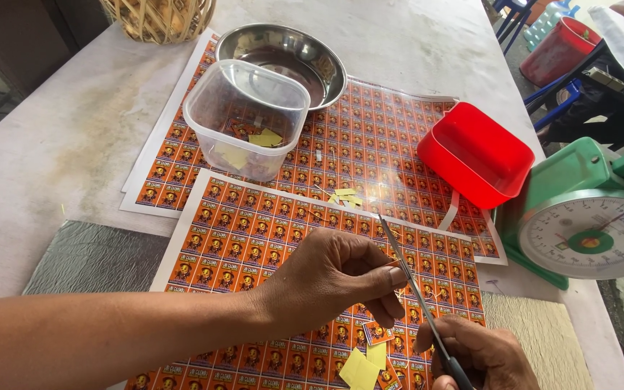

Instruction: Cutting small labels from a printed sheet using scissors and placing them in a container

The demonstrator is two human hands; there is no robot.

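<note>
My left hand (334,278) reaches across an orange sheet of small printed stickers (254,238) and pinches something small at its fingertips, right beside the scissor blades. My right hand (482,357) at the bottom edge grips a pair of scissors (417,300), blades pointing up and away. Cut sticker pieces and yellow backing scraps (366,365) lie under my hands. A second sticker sheet (384,137) lies farther away.
A clear plastic tub (248,119) with scraps stands on the far sheet, a steel bowl (283,54) behind it. A red plastic tray (478,152) and a green dial scale (590,224) sit at the right. A woven basket (159,18) stands at the back.
</note>
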